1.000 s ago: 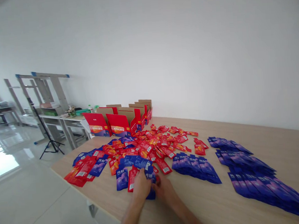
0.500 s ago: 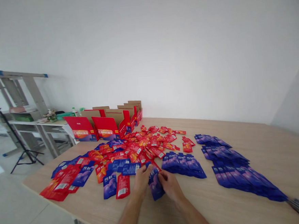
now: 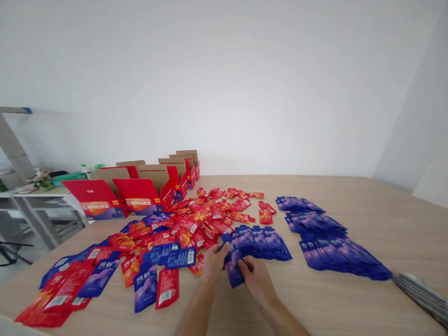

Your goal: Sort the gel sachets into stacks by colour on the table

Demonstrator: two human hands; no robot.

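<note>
Between my two hands [image 3: 233,267], fingers pinching its edges, is a blue pouch [image 3: 234,269], apparently just above the wooden tabletop [image 3: 257,314]; a white wall [image 3: 241,85] stands beyond them.

Tabletop [image 3: 287,307]: pale wood look, faint grain, smooth, low sheen. Red pouches [image 3: 167,287] and blue pouches [image 3: 145,287]: plastic-like film, glossy highlights, creased. Boxes [image 3: 137,194]: cardboard, printed red outside, plain matt brown inside. Wall [image 3: 241,85]: smooth, matt white. Frame [image 3: 4,132] at left: metal-looking, dull grey.
</note>
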